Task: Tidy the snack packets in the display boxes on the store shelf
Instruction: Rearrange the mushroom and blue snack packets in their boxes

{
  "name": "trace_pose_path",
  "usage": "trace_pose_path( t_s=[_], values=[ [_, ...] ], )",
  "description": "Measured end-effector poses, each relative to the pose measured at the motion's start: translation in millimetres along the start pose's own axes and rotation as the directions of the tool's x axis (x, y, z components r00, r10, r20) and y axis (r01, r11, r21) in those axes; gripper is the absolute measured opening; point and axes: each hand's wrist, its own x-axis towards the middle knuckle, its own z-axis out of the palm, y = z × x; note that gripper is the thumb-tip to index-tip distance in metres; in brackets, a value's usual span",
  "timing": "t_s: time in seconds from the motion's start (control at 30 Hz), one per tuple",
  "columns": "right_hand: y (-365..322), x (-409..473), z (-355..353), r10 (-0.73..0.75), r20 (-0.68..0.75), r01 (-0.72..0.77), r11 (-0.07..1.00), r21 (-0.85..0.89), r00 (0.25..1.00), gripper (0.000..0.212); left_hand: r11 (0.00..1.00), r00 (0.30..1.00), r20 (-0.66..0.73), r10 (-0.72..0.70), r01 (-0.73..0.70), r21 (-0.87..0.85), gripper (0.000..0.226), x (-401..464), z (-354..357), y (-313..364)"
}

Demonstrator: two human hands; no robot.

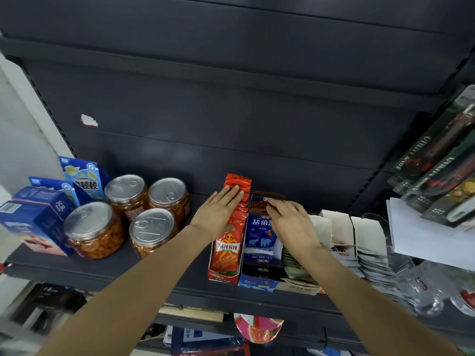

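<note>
A red display box [223, 274] holds a row of red snack packets [237, 183] standing on edge. My left hand [217, 211] lies flat with straight fingers on the tops of those packets. Beside it on the right, a blue display box [257, 281] holds blue and dark packets [259, 235]. My right hand [288, 217] rests over the rear packets of that box, fingertips touching the top of a dark packet [267, 196]. Whether those fingers pinch it is hidden.
Several clear jars with metal lids [144, 227] stand left of the red box, with blue cartons [36, 219] further left. White packet boxes [347, 235] and glass cups [421, 291] sit on the right, with hanging utility-knife packs [442, 160] above. The dark shelf edge [154, 281] runs along the front.
</note>
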Motion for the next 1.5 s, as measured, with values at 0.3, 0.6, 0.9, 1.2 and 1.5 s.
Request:
trace_pose_path(
  t_s=[0.3,0.6,0.9,1.2,1.5],
  values=[
    [-8.3,8.9,-9.9,0.066,0.017,-0.067,0.995,0.073,0.998,0.048,0.999,1.0,-0.01,0.0,0.0,-0.033,0.091,-3.1,-1.2,2.0],
    [-8.0,26.1,-29.0,0.1,0.239,-0.12,0.99,0.069,0.966,0.038,0.999,1.0,0.025,-0.018,0.019,-0.033,0.092,-3.2,-8.4,6.7],
    [-1.7,15.7,-18.1,0.035,0.089,-0.044,0.993,0.111,0.995,0.042,0.999,0.997,0.069,-0.027,0.028,-0.015,0.092,-2.8,-10.7,8.9],
    [1.4,1.7,-50.0,0.029,-0.052,-0.019,0.984,0.179,0.998,0.012,0.988,1.0,-0.013,-0.011,0.008,-0.156,0.082,-8.8,-15.3,11.4],
    [23.8,-9.6,-96.7,0.307,-0.122,-0.162,0.752,0.639,0.944,0.014,0.594,0.966,0.176,-0.191,0.257,-0.763,0.033,-25.3,-47.3,24.6]
  ],
)
